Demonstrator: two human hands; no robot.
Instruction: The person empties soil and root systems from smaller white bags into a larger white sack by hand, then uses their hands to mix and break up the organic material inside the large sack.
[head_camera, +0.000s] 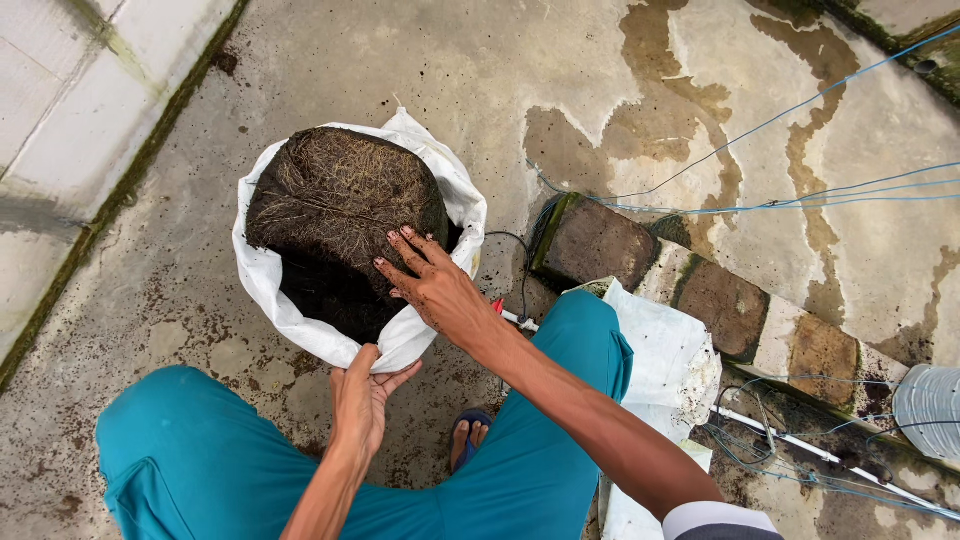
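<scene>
The person crouches on the wet concrete floor (560, 80), knees in teal trousers (200, 460) spread wide, one sandalled foot (468, 432) showing between them. Nearest, the left hand (362, 400) pinches the near rim of a white sack (270, 290), fingers curled shut over the folded cloth with the thumb on the outside. That grip seems meant to keep the mouth of the sack open and steady, since the cloth is soft and would otherwise slump.

Just beyond, the right hand (432, 285) reaches across from the right, fingers spread wide and flat, gripping nothing. Its fingertips rest on the right side of a dark, rooty clump of soil (340, 195) that fills the sack; the palm hangs over the sack's right rim. The clump sits tilted, its matted top towards the far side, with a dark gap below it nearer the left hand. The flat hand looks to be pressing or steadying the clump rather than lifting it.

To the right lie another white bag (670, 350), mossy bricks (600, 245) and blue cords (800, 200).
</scene>
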